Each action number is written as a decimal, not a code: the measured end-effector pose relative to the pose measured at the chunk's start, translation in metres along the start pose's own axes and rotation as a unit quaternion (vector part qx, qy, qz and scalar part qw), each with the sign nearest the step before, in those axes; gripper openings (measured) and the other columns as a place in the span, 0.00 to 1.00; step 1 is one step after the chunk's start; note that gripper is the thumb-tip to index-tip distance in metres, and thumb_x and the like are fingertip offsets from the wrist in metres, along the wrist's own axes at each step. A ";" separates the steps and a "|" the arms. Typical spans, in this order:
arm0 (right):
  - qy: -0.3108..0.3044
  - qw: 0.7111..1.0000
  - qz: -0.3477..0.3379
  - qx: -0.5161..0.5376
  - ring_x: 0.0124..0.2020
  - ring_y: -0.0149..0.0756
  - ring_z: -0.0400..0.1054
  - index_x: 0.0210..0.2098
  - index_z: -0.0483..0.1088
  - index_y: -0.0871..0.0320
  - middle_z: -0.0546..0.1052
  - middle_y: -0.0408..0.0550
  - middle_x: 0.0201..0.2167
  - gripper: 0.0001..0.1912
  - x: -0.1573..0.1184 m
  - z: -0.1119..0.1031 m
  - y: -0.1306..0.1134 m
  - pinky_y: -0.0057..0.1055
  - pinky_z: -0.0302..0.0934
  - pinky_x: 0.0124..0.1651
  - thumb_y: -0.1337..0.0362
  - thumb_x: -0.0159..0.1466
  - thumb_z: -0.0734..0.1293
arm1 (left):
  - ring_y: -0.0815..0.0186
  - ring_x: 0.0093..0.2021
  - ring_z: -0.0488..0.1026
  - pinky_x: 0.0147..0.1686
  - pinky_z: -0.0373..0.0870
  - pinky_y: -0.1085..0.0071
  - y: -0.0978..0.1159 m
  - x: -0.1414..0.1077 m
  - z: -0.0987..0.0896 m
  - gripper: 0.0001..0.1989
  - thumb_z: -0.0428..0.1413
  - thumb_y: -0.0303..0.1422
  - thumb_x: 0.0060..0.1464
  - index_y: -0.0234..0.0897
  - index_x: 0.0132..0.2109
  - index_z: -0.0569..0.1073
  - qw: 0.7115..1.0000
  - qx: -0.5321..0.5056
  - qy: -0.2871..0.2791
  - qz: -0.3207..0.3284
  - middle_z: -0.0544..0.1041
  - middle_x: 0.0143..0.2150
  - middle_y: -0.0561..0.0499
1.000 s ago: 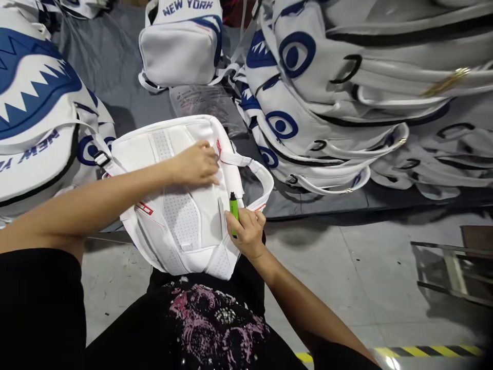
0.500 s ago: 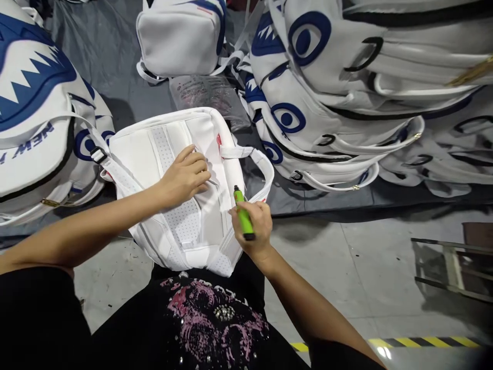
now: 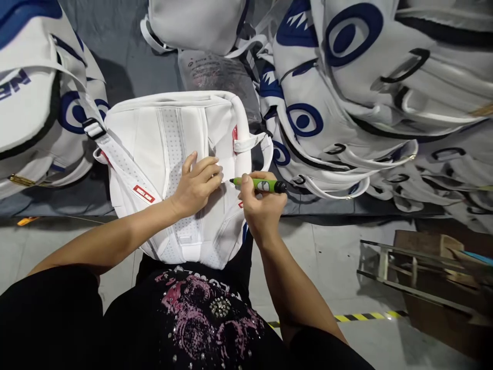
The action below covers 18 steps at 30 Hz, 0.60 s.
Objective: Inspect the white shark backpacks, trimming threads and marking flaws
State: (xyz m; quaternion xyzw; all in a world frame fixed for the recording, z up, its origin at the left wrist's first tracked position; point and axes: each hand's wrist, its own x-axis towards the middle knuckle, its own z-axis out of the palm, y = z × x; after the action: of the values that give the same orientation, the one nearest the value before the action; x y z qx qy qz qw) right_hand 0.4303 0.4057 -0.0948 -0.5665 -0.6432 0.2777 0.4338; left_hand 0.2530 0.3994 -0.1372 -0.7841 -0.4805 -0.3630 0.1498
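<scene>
A white backpack (image 3: 146, 139) lies with its strap side up at the table's near edge, its lower end against the body. My left hand (image 3: 197, 186) rests on the middle of its back panel, fingers spread and bent, holding nothing. In my right hand (image 3: 262, 205) is a green marker (image 3: 260, 185) with a black end. The marker lies nearly level, its tip pointing left at the white fabric just beside my left fingertips. Whether the tip touches the fabric I cannot tell.
White and blue backpacks (image 3: 304, 121) are piled at the right, others (image 3: 29, 110) at the left. Behind lie a clear plastic bag (image 3: 219, 77) and another backpack (image 3: 196, 25). A metal frame (image 3: 385, 262) stands on the floor at the right.
The marker has swung from steep to nearly level, and its tip has come close to my left fingertips. The backpack sits straighter, and a red label on its left strap now shows.
</scene>
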 end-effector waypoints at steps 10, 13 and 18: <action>-0.084 0.975 -0.098 -0.180 0.21 0.36 0.67 0.29 0.70 0.56 0.70 0.41 0.17 0.17 0.028 -0.003 -0.011 0.34 0.59 0.30 0.51 0.66 0.64 | 0.65 0.64 0.68 0.72 0.53 0.57 0.002 -0.006 0.008 0.07 0.50 0.23 0.65 0.40 0.40 0.69 0.999 -0.029 0.024 -0.019 0.78 0.50 0.52; -0.097 0.967 -0.120 -0.202 0.20 0.36 0.65 0.27 0.69 0.55 0.69 0.42 0.16 0.18 0.035 -0.002 -0.009 0.35 0.59 0.29 0.49 0.65 0.65 | 0.64 0.65 0.68 0.71 0.53 0.56 0.001 -0.007 0.007 0.08 0.48 0.25 0.66 0.41 0.42 0.70 0.999 -0.033 0.000 -0.027 0.79 0.51 0.51; -0.102 0.961 -0.159 -0.201 0.20 0.36 0.65 0.28 0.67 0.54 0.70 0.43 0.18 0.17 0.037 -0.001 -0.004 0.35 0.60 0.29 0.49 0.67 0.64 | 0.64 0.65 0.67 0.72 0.51 0.56 0.000 -0.008 0.008 0.08 0.48 0.27 0.67 0.41 0.42 0.71 0.997 -0.045 -0.033 -0.045 0.79 0.51 0.52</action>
State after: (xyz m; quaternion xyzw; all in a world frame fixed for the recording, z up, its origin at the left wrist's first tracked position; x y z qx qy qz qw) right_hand 0.4299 0.4407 -0.0823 -0.5009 -0.8085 0.1262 0.2818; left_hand 0.2544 0.3986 -0.1487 -0.7792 -0.5031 -0.3648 0.0817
